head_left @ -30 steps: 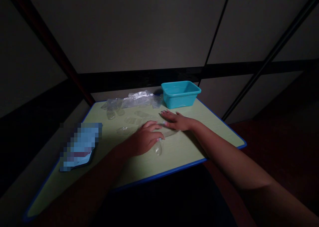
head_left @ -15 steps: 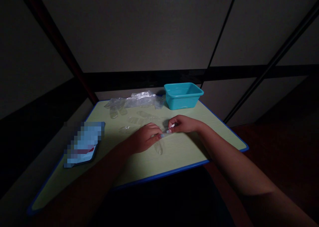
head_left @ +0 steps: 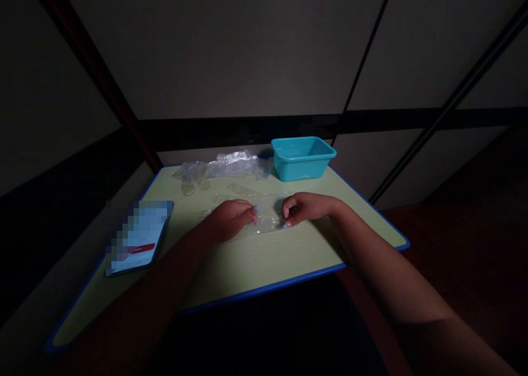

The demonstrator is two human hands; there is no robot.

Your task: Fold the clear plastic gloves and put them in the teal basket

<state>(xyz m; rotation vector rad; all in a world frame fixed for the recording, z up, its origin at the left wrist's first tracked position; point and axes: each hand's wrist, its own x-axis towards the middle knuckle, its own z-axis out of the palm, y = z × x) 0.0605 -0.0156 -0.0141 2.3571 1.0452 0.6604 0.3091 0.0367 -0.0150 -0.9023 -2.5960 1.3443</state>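
A clear, thin disposable plastic glove [head_left: 269, 224] lies low over the table between my hands, its near edge running toward both thumbs. My left hand [head_left: 231, 220] is closed, thumb against the fingers, at the glove's left side. On the other side my right hand [head_left: 307, 206] has curled fingers and pinches the near right edge with the thumb low. Part of the glove is hidden under both hands. Just beyond them, another transparent finger-shaped piece of plastic [head_left: 243, 190] lies flat.
A crumpled heap of clear plastic [head_left: 237, 166] sits at the back of the pale table [head_left: 256, 271], which has a blue edge. Right of the heap stands a turquoise tub [head_left: 303, 169]. A tablet-like device [head_left: 146, 238] with a blurred screen lies at the left. Dark panels rise behind.
My hands have moved apart, the left one shifting left and slightly back. The glove is spread between them, and its finger part no longer hangs toward me.
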